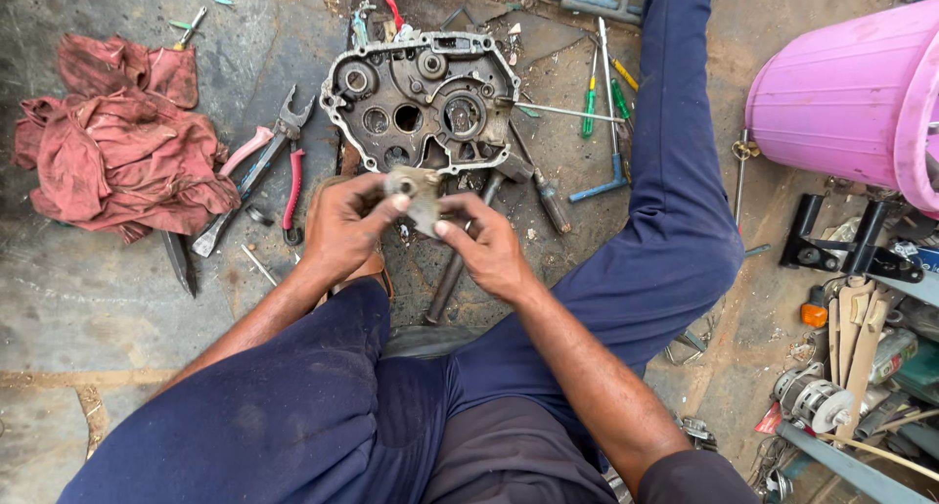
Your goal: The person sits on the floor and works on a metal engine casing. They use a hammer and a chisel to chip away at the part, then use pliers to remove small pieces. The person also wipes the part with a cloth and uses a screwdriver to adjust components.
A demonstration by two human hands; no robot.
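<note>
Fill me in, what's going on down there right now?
A person sits on the concrete floor and holds a small grimy metal part up between both hands, left hand and right hand gripping it by the fingertips. Just beyond it lies an opened engine case flat on the floor. Red-handled pliers and a red rag lie to the left, green-handled screwdrivers to the right, and a pink bucket stands at the far right.
</note>
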